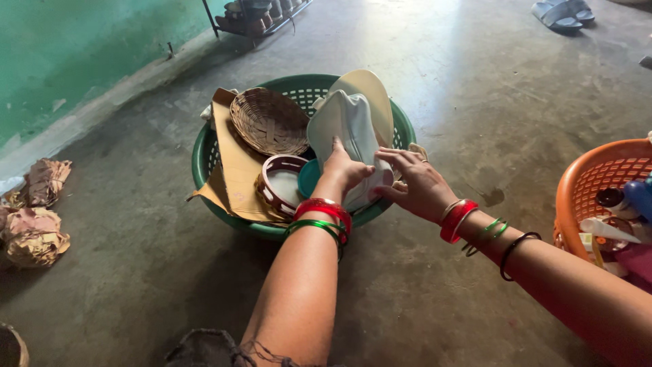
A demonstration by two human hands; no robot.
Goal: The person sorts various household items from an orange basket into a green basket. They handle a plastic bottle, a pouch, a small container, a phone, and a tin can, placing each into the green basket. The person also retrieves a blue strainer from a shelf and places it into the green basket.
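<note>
Together, left hand (343, 170) and right hand (415, 183) pinch a pale bag (350, 126) at the green basket's (204, 153) four o'clock edge, propping it upright against a disc (373, 92).

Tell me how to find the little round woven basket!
Find the big green plastic basket on the grey floor. On its left side, on a sheet of brown cardboard, lies the woven basket: shallow, round and brown. Unlike the red-rimmed tambourine just below it, it is all wicker, and neither hand touches it.
</note>
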